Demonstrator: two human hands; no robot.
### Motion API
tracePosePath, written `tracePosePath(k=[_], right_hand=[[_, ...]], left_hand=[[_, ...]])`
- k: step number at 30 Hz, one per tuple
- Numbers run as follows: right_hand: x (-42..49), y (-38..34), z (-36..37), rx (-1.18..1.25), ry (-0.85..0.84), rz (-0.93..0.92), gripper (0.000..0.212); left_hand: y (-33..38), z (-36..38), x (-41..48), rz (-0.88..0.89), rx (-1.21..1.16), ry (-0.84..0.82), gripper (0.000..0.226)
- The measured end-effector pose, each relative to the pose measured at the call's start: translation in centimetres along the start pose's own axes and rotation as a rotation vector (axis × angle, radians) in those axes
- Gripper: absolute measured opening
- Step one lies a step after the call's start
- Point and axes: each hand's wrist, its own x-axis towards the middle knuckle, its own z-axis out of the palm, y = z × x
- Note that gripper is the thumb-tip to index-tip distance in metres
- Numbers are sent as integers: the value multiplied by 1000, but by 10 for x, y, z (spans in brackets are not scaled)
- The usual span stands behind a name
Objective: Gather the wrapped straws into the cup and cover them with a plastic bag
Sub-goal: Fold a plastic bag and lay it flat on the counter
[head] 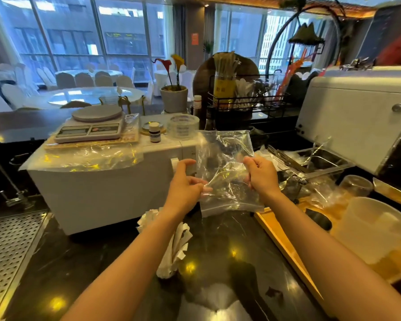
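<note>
Both hands' fingers pinch the clear plastic bag held up above and beyond the wrapped straws, probably standing upright in a cup, nearer left hand than right hand.

— Any writing you can make out?
— Nothing legible. The yellow cup in the rack bears dark characters, too blurred to read.
— The orange sign on the far pillar? The scale?
— Both too small and smeared.
</note>
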Motion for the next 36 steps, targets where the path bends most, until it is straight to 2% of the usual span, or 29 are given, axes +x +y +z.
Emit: tracePosePath(k=[4, 9, 14, 17, 21, 28, 31, 36], right_hand=[[5, 24, -14, -146, -83, -37, 36], [7, 67, -28, -290, -165, -9, 34], [5, 110, -26, -406, -323, 41, 33], [3, 129, -19, -520, -428, 46, 29], [-3, 153, -5, -642, -476, 58, 22], [-17, 188, 18, -900, -484, 12, 32], [-20, 194, 21, -904, -449, 52, 33], [-28, 198, 19, -1035, -436, -67, 40]], left_hand=[[-8, 31, -5, -63, 26, -17, 34], [-40, 68, -16, -175, -12, 11, 25], [-76, 86, -31, -263, 111, -81, 65], [-97, 89, -37, -360, 170, -122, 76], [-120, 89, -36, -431, 260, -157, 80], [-155, 88, -25, -419, 508, -266, 80], [-168, 93, -26, -403, 615, -347, 79], [-178, 97, -30, -288, 1060, -344, 68]])
